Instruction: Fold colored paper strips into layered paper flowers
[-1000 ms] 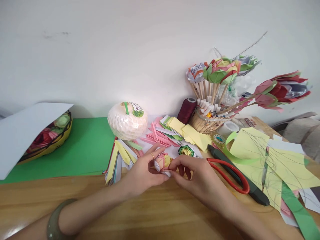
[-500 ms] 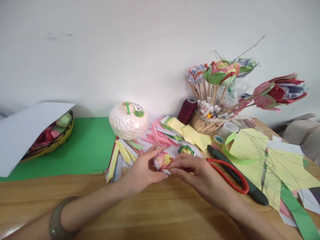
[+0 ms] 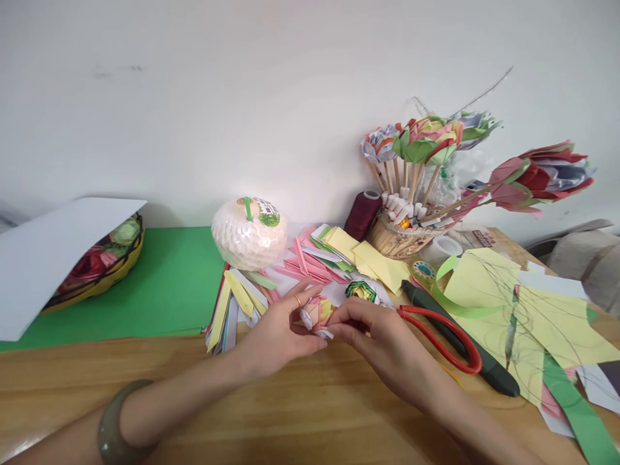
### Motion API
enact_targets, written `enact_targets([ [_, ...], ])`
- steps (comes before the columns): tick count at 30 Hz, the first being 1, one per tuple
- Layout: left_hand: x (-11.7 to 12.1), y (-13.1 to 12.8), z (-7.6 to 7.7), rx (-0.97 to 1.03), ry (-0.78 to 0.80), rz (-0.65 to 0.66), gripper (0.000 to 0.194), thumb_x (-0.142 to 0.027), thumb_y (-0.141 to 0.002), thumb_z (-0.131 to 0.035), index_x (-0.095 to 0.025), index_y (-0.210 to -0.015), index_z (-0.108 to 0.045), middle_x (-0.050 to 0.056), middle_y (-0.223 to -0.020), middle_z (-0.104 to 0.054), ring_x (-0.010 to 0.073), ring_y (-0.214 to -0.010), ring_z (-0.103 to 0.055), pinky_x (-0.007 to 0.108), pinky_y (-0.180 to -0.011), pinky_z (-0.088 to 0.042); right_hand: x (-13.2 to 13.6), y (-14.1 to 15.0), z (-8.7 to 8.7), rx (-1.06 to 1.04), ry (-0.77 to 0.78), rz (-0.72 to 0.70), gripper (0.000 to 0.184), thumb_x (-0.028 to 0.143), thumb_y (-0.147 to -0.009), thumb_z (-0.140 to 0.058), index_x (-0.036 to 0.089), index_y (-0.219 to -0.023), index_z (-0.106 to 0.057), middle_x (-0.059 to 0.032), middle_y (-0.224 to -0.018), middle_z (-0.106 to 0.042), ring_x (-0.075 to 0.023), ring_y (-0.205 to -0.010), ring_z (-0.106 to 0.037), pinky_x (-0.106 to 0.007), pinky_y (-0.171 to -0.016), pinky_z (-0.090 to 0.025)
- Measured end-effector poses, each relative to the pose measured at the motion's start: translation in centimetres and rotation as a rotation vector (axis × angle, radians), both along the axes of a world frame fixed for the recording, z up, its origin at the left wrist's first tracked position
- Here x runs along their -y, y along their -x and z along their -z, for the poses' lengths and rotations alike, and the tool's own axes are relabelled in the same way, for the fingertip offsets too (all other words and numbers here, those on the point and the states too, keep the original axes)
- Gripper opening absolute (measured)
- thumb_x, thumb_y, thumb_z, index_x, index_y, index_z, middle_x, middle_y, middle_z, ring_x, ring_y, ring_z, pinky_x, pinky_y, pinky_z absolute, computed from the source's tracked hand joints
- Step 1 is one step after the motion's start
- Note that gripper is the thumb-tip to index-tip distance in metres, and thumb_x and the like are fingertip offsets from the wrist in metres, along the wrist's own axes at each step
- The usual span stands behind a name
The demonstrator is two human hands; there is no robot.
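Note:
A small folded paper flower (image 3: 317, 312) in pink, yellow and white is held just above the wooden table (image 3: 271, 420). My left hand (image 3: 278, 326) curves round its left side, thumb below and fingers above. On the other side, my right hand (image 3: 371, 332) pinches the flower's lower right edge between thumb and fingertips. A white paper tip shows between the two hands. Behind my right hand lies a green and yellow folded paper flower (image 3: 361, 292), partly covered by the fingers.
Folded paper strips (image 3: 310, 258) lie behind my hands. Red-handled scissors (image 3: 469, 361) rest at the right by tangled wire on yellow paper (image 3: 557, 323). A basket (image 3: 394, 240) of paper flowers, a maroon thread spool (image 3: 363, 215) and a wrapped white coconut (image 3: 247, 242) stand by the wall.
My hands and the flower have shifted very slightly, and the flower is turned a little. Both hands keep their hold.

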State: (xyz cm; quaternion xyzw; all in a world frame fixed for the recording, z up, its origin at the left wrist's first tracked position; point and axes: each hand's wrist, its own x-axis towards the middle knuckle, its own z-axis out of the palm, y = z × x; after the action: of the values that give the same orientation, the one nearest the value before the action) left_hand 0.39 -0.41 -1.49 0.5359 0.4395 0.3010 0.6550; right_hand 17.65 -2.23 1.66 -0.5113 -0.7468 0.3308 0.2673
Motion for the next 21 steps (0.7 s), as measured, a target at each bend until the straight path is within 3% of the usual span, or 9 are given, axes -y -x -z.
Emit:
enact_targets([
  [4,0.00,0.10,0.26,0.011,0.001,-0.005,0.071,-0.015,-0.062,-0.070,-0.024,-0.128,-0.048,0.008,-0.153,-0.013,0.0362,-0.127,-0.038,0.047,-0.096,-0.042,0.13,0.02,0.18,0.043,-0.062,-0.007,0.019,0.009,-0.085,-0.049,0.018,-0.074,-0.061,-0.0020,-0.073,-0.064,-0.0137,-0.066,-0.059,-0.022,-0.059,-0.045],
  [10,-0.31,0.43,0.51,-0.063,-0.110,0.022,0.073,-0.024,-0.062,-0.074,-0.021,-0.130,-0.046,0.010,-0.151,-0.019,0.0291,-0.136,-0.022,0.041,-0.108,-0.028,0.29,0.05,0.13,0.121,-0.109,-0.058,0.021,0.008,-0.085,-0.046,0.017,-0.073,-0.060,-0.0028,-0.074,-0.065,-0.0137,-0.065,-0.060,-0.022,-0.057,-0.045],
  [12,-0.36,0.45,0.23,-0.109,-0.147,0.025,0.070,-0.026,-0.064,-0.073,-0.021,-0.129,-0.047,0.009,-0.151,-0.019,0.0280,-0.137,-0.021,0.040,-0.107,-0.029,0.35,0.03,0.21,0.135,-0.129,-0.087,0.020,0.007,-0.085,-0.047,0.017,-0.077,-0.062,-0.0032,-0.077,-0.066,-0.0143,-0.068,-0.061,-0.022,-0.059,-0.046],
  [18,-0.36,0.56,-0.34,-0.156,-0.158,0.074,0.072,-0.023,-0.064,-0.073,-0.029,-0.130,-0.045,0.004,-0.154,-0.009,0.0314,-0.122,-0.045,0.040,-0.090,-0.048,0.34,-0.10,0.59,0.135,-0.147,-0.087,0.015,0.009,-0.082,-0.055,0.018,-0.075,-0.064,-0.0018,-0.075,-0.066,-0.0137,-0.066,-0.061,-0.022,-0.059,-0.045],
  [21,-0.36,0.66,-0.25,-0.195,-0.158,0.123,0.078,-0.019,-0.063,-0.073,-0.033,-0.133,-0.040,0.006,-0.154,-0.001,0.0286,-0.102,-0.060,0.040,-0.077,-0.054,0.22,-0.12,0.74,0.140,-0.140,-0.082,0.014,0.009,-0.081,-0.057,0.017,-0.073,-0.064,-0.0015,-0.073,-0.066,-0.0134,-0.064,-0.061,-0.022,-0.058,-0.045],
])
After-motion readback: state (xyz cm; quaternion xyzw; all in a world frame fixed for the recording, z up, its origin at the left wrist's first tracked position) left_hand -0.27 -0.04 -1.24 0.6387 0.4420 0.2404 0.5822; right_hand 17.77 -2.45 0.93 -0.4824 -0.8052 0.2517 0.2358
